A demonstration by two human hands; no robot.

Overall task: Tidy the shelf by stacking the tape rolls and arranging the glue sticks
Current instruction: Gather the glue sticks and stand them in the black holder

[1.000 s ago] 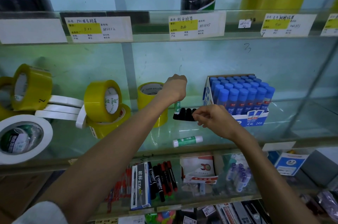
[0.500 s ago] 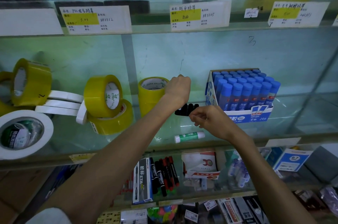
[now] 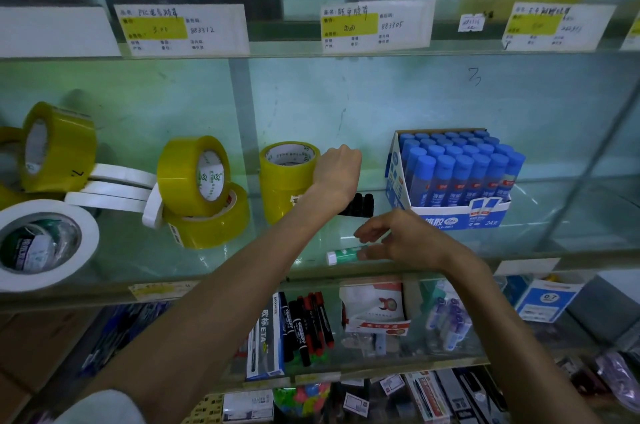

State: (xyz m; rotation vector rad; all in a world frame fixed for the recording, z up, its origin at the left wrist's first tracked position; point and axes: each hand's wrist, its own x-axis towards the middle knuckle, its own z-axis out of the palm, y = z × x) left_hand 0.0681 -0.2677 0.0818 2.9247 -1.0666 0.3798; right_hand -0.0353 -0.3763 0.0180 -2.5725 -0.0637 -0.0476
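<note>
Lying near the box, the glue stick seems light and rolls easily; pinch its middle. Right hand is spread above it; left hand's hold is unclear.

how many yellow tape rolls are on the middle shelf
5: cut-off roll at far left edge, upright roll beside it, leaning roll on flat roll mid-shelf, standing roll by the left hand; that one may be two stacked.

Tags and box print, read off around the blue glue-stick box.
Its front panel reads "24". Up-left of it the middle price tag shows 883305, and the tag further left shows 883312 and 3.00. Below-left a marker box says ETA, and below-right a blue carton says 0.7.
</note>
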